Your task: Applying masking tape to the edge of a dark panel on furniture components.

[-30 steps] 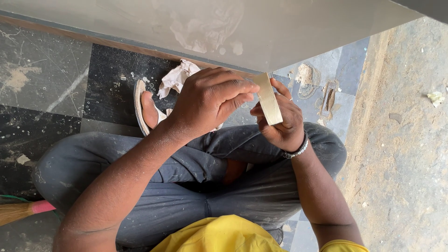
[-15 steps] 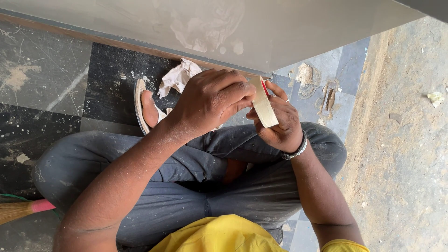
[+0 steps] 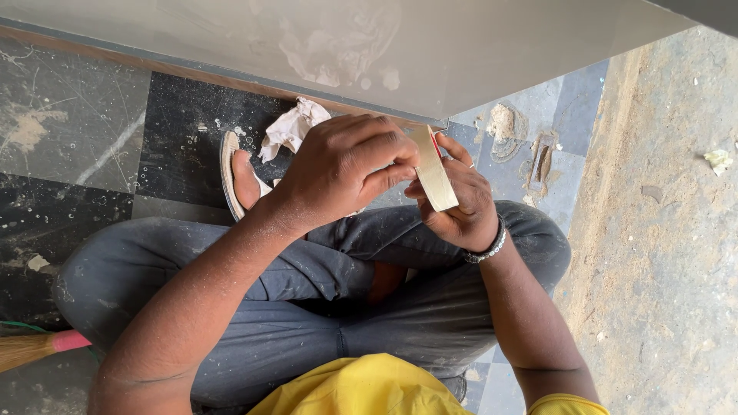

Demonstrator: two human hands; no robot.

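two hands show: the left hand [image 3: 346, 165] and the right hand [image 3: 461, 204], sharing one roll of masking tape [image 3: 433, 178]. one sandal [image 3: 231, 180], one crumpled paper [image 3: 292, 127], one broom [image 3: 34, 347], one bracelet [image 3: 489, 247].

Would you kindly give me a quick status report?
Right hand holds beige masking-tape roll. Left hand pinches its edge. Nothing between them.

The floor [image 3: 92, 131] fills the left of the frame, in dusty black and grey tiles streaked with white. A crumpled paper [image 3: 290, 127] lies upper centre, beside a sandal [image 3: 228, 173]. A broom [image 3: 34, 347] pokes in at lower left. Plaster lumps [image 3: 503, 123] sit upper right, by bare cement [image 3: 661, 230].
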